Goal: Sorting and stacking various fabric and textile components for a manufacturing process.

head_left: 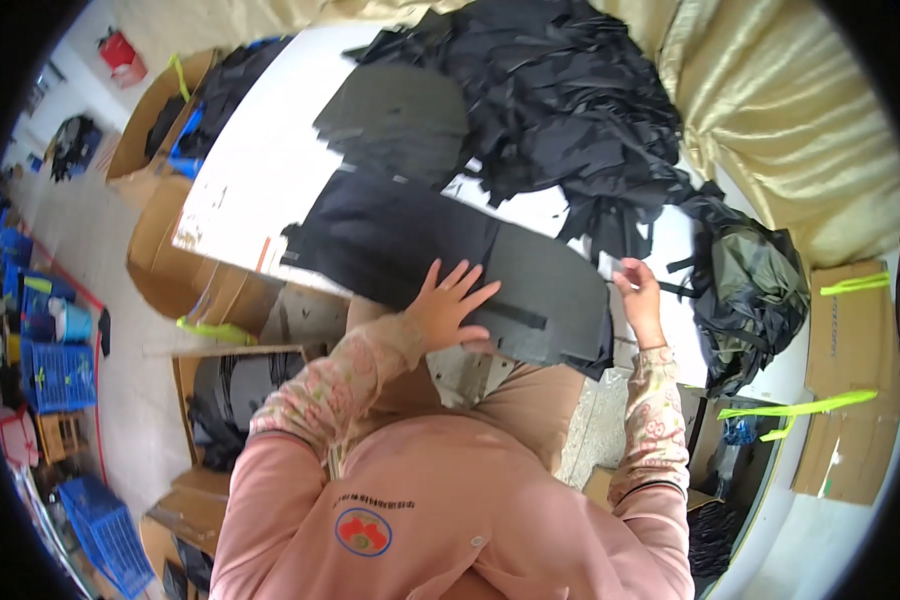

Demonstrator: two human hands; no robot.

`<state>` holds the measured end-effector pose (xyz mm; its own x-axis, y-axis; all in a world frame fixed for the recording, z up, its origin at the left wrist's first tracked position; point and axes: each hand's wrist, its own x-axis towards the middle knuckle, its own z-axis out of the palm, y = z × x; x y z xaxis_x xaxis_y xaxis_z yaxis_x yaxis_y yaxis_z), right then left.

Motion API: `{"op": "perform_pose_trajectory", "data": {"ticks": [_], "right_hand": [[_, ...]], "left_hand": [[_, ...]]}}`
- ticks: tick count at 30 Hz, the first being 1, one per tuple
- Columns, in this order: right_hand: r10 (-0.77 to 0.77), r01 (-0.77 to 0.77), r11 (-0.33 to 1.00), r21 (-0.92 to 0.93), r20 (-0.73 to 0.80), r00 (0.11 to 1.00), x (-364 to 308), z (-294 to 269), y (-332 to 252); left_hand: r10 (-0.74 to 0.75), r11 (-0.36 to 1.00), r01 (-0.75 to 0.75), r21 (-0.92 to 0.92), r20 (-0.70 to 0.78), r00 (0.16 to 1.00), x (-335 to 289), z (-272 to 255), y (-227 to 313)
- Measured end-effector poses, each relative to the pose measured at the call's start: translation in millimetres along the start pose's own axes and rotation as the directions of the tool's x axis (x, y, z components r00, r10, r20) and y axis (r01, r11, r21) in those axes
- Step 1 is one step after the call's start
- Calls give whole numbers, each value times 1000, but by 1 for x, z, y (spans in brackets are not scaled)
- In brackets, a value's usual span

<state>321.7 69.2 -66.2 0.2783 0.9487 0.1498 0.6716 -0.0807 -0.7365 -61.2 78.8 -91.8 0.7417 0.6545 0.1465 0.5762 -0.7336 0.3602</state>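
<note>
A dark grey foam panel [560, 275] with a rounded end lies at the near edge of the white table [240, 170]. Black fabric [390, 225] extends from its left side, and a short black strap [515, 316] crosses its surface. My left hand [452, 308] rests on the panel and fabric with fingers spread. Just beyond the panel's right end, my right hand [641, 300] pinches a small white piece [608, 265], perhaps a label; its details are too small to tell. Behind the fabric sits a stack of grey curved panels [395, 110].
A big heap of black fabric pieces [570, 90] covers the table's back. At right lies a black and olive bundle [755, 285]. Cardboard boxes [175, 250] stand against the left side, and an open carton [185, 385] holds dark rolls. A gold curtain [780, 110] hangs behind.
</note>
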Motion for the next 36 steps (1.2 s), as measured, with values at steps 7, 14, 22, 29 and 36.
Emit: {"op": "perform_pose_trajectory", "data": {"ticks": [7,14,22,29,36], "right_hand": [[-75,65,993,-102,-100,992,78,14,-28],[482,-392,844,367,-195,854,152,51,-33],[221,-285,939,-193,-298,929,160,38,-40],[273,-307,831,-464,-142,952,146,15,-4],[-29,-133,877,-461,-328,944,134,14,-9]], "left_hand": [[24,1000,-24,13,-30,999,2,3,4],[1,1000,-1,-9,3,1000,0,2,2],[15,1000,-16,-21,-29,999,4,0,3],[33,999,-33,-6,-8,999,10,1,6],[1,1000,-1,-18,14,1000,5,-6,6]]}}
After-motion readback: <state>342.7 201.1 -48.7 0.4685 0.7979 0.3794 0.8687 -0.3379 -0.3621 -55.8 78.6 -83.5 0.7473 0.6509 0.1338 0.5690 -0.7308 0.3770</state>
